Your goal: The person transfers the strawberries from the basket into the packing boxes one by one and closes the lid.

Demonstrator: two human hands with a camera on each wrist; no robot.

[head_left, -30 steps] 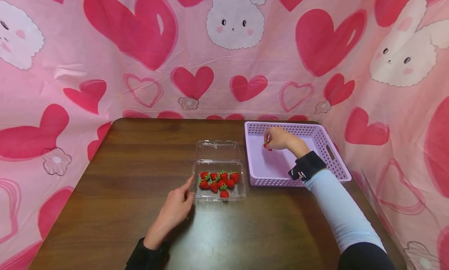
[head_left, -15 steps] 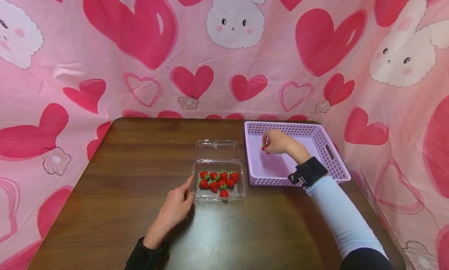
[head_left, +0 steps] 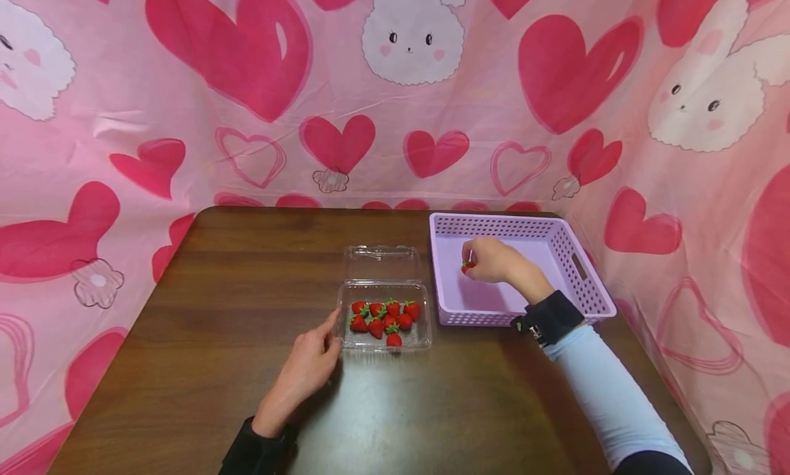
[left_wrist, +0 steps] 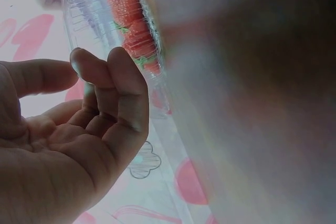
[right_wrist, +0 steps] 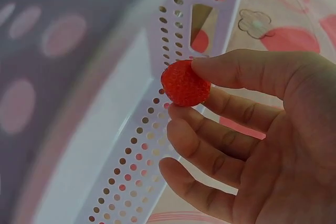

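Over the lilac basket (head_left: 459,317), my right hand (head_left: 494,261) pinches a strawberry (right_wrist: 185,83) between thumb and fingertips. The right wrist view shows its red flesh, while the green leaves show in the head view. To the left stands a clear plastic clamshell box (head_left: 422,341) with its lid (head_left: 382,262) folded back. Several red strawberries (head_left: 376,327) with green leaves lie inside it. My left hand (head_left: 308,362) rests at the box's left side, index finger pointing along the wall. In the left wrist view, its fingers (left_wrist: 128,103) are loosely bent beside the box.
Both containers stand on a dark brown wooden table (head_left: 247,283), the basket at the back right corner. A pink cloth (head_left: 259,160) with hearts and rabbits hangs behind and along the sides. The basket has perforated walls and a handle slot (right_wrist: 202,27).
My right hand has drawn slightly towards me within the basket's area, still pinching the strawberry. My left hand and the clamshell box have stayed in place.
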